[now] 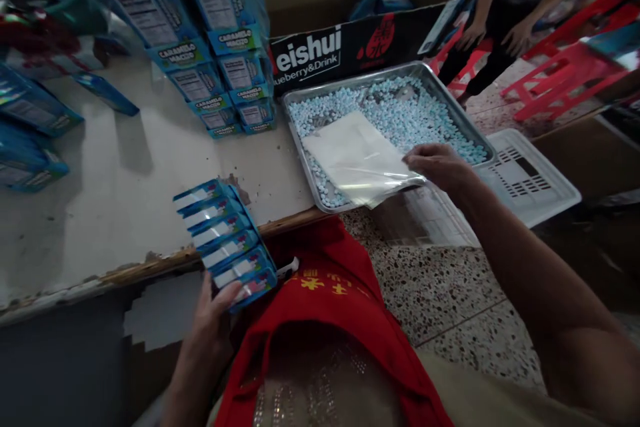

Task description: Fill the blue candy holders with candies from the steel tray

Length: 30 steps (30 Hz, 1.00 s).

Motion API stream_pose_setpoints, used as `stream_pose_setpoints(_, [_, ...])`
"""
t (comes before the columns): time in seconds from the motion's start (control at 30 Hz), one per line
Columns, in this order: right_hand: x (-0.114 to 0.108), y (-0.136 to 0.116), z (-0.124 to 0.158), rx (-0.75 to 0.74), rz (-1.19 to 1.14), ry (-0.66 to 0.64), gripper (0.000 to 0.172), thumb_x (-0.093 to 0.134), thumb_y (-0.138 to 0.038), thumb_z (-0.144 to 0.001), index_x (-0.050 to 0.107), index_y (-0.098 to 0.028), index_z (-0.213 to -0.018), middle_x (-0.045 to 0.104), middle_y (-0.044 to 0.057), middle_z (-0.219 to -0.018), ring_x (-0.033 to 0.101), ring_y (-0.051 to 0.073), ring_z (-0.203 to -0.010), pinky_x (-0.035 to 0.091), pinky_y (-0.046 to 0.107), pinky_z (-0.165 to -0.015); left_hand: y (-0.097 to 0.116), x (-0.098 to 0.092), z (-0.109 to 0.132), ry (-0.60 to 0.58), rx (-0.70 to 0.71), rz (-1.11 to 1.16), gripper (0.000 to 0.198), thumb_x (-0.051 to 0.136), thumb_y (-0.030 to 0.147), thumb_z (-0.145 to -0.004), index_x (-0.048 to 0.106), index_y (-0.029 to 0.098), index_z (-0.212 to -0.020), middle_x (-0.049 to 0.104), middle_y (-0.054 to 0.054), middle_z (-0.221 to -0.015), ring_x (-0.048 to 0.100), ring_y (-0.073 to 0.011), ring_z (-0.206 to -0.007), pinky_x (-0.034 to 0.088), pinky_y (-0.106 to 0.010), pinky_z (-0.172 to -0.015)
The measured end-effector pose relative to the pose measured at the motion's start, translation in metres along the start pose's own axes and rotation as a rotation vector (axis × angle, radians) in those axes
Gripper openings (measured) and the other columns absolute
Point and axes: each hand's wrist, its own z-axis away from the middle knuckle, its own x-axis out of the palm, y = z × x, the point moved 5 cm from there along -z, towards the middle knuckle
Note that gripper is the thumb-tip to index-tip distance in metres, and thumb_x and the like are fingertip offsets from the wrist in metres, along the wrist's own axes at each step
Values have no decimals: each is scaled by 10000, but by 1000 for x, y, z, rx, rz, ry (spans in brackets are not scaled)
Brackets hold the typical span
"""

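Note:
My left hand [213, 313] is closed round the near end of a row of small blue candy boxes [227, 240], held tilted over the table's front edge. At the right, my right hand [440, 167] pinches the edge of a stack of clear plastic film sheets [363, 157]. These sheets lie partly on a metal tray [305, 163] of small pale blue and white candies [425, 113], their near corner lifting past its rim. The fingertips of my right hand are partly hidden.
Stacked blue boxes marked "Caramelo Macizo" [240, 73] stand behind the tray's left side. More blue boxes [30, 127] sit far left. A black cardboard carton [350, 47] backs the tray. A white plastic basket [535, 173] is right; beyond, another person [520, 0] stands near red stools [565, 73].

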Motion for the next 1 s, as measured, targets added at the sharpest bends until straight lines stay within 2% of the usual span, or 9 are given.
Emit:
stream_pose_setpoints(0.13, [16,-48,16,-235,-136,310,347,776,-39,-811,604,-209,-562,508,-40,-523,423,89,-517,287,356,-621,-42,7,1,-216,-55,29,1210,1041,404,-474,531,235,-1558,784,-147,-1284,777,-393,-1149,670,-450,-956])
stream_pose_setpoints(0.2, [54,-83,27,-503,5,275,304,873,-47,-737,662,-210,-590,608,0,-586,497,112,-572,355,360,-643,-51,8,-1,-329,-61,39,1273,1036,412,-494,468,238,-1619,754,-166,-1353,749,-408,-1219,643,-487,-1020])
stream_pose_setpoints(0.27, [114,-113,43,-797,226,134,258,951,-130,-709,714,-215,-653,701,34,-709,572,142,-669,403,355,-677,-47,2,-2,-410,-37,46,1228,999,446,-573,444,260,-1651,714,-166,-1435,715,-410,-1290,623,-505,-1056])
stream_pose_setpoints(0.37, [221,-131,58,-1044,620,-126,219,930,-232,-801,726,-211,-724,736,29,-788,613,156,-745,397,328,-703,-15,-22,-7,-379,191,-156,829,931,459,-701,683,262,-1467,708,-136,-1452,677,-381,-1351,609,-464,-1082])
stream_pose_setpoints(0.43, [287,-130,57,-1061,824,-324,177,874,-234,-869,726,-204,-776,754,24,-828,642,162,-778,374,309,-703,23,-41,-16,-187,465,-388,490,879,441,-802,803,255,-1250,764,-112,-1326,725,-324,-1246,618,-427,-1041])
stream_pose_setpoints(0.57, [367,-123,47,-1047,1055,-549,125,811,-202,-918,729,-191,-824,772,38,-896,658,175,-834,321,301,-694,97,-42,-53,146,1070,-716,283,764,419,-966,801,253,-1192,806,-77,-1144,741,-248,-1074,590,-432,-1040])
stream_pose_setpoints(0.7, [385,-117,43,-1053,1116,-624,99,781,-184,-935,744,-169,-845,770,58,-900,614,165,-809,284,308,-694,125,0,-116,75,1383,-1055,286,734,440,-989,806,224,-1161,786,-114,-1219,666,-280,-1170,539,-461,-1051])
stream_pose_setpoints(0.87, [380,-100,33,-975,1048,-667,107,800,-176,-924,760,-138,-832,762,61,-877,587,147,-783,286,295,-696,118,34,-159,-141,1397,-1360,271,601,227,-1039,776,173,-839,727,-100,-842,626,-235,-872,481,-368,-765])
stream_pose_setpoints(1.0, [369,-82,15,-913,889,-702,149,772,-231,-965,774,-154,-836,773,42,-854,630,146,-773,360,261,-725,113,39,-164,-189,1346,-1320,264,625,286,-1036,791,187,-857,717,-86,-854,622,-221,-851,451,-339,-704])
